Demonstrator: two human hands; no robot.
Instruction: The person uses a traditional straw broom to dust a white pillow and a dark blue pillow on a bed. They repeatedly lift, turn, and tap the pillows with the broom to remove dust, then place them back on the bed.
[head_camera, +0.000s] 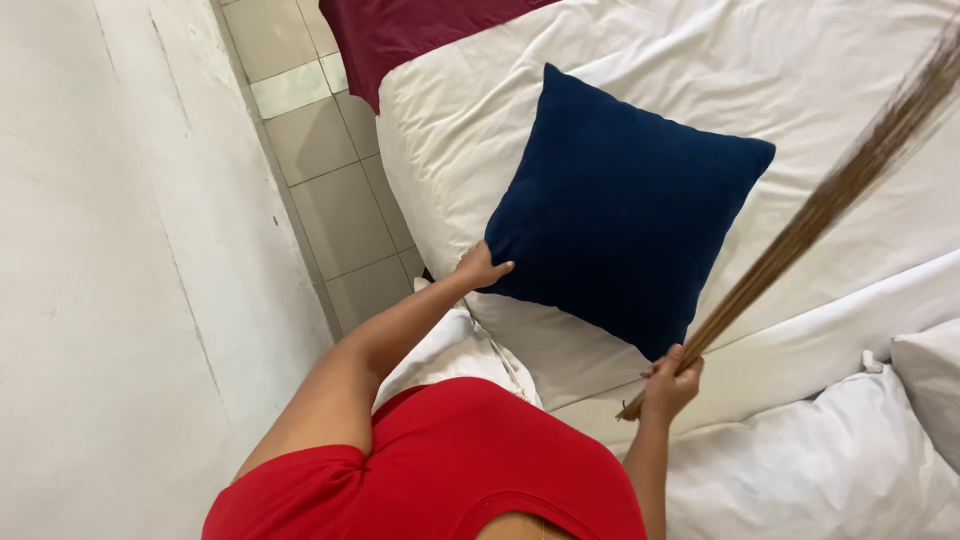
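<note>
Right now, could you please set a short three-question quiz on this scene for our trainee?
1. True or false: the left hand grips the cushion at its corner.
2. What does the right hand hold? A) a towel B) a stick broom C) a cup
3. What colour is the sheet under the cushion?

Key: 1 true; 2 B; 3 white.
</note>
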